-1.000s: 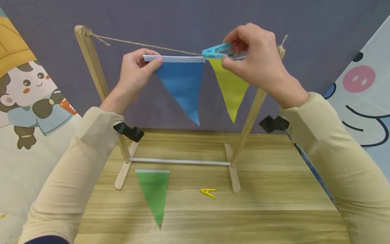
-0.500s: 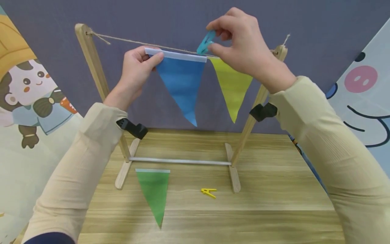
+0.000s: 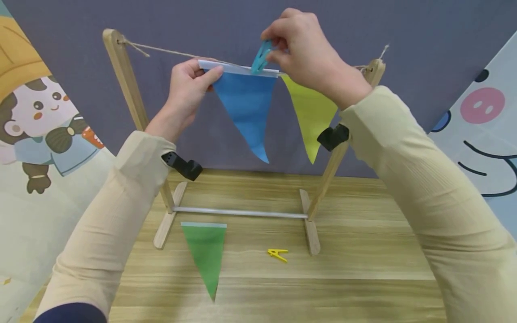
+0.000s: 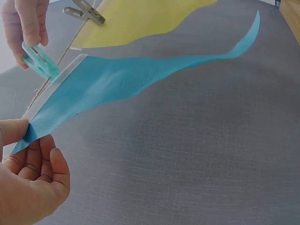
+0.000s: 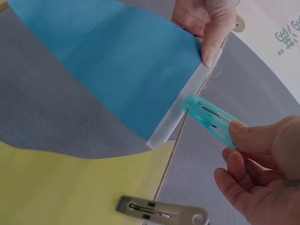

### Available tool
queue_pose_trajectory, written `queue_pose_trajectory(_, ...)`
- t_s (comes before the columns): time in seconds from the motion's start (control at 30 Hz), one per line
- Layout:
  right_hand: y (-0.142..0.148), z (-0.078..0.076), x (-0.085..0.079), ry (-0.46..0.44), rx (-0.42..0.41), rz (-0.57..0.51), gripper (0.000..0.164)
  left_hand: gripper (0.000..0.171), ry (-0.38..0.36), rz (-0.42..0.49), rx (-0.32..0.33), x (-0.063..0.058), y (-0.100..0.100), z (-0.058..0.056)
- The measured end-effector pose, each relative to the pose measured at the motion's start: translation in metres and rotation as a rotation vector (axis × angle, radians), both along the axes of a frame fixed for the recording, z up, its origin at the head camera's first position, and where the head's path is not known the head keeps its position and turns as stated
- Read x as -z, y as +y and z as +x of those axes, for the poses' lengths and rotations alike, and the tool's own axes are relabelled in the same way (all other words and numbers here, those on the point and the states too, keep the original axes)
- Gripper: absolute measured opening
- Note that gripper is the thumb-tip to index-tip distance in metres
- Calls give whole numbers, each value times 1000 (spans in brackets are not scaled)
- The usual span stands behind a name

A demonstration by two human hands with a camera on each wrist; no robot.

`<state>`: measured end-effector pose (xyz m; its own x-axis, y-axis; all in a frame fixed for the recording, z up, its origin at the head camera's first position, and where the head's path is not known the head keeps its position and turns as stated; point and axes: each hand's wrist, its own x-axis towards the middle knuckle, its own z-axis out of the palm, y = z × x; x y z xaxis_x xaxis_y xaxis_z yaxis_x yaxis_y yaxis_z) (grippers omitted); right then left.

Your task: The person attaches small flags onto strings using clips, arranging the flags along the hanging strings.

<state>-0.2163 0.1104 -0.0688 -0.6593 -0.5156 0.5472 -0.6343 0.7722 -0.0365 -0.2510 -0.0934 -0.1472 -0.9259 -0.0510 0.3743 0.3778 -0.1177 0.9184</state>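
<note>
My left hand pinches the upper left corner of a blue triangular pennant, holding its white top band along the twine. Between the thumb and fingers of my right hand is a turquoise clothespin. In the right wrist view the tip of that clothespin sits at the white band and the twine. Beside the blue one hangs a yellow pennant, partly behind my right arm. A grey clothespin grips the yellow pennant's top edge on the twine.
A wooden stand with a left post, a right post and a white crossbar bears the twine. On the wooden table lie a green pennant and a yellow clothespin. A grey-purple fabric panel rises behind.
My right hand has moved left and turned the turquoise clothespin from nearly level to steeply tilted, bringing its tip onto the blue pennant's band. My left hand keeps its pinch, slightly higher.
</note>
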Motion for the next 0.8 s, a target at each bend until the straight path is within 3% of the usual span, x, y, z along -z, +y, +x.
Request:
queue_pose_trajectory(0.43, -4, -1, -3, -14, 8, 18, 27, 16, 12, -20, 3, 1, 2, 0)
queue_pose_trajectory(0.8, -10, -5, -2, -60, 7, 42, 28, 14, 28, 21, -3, 2, 6, -1)
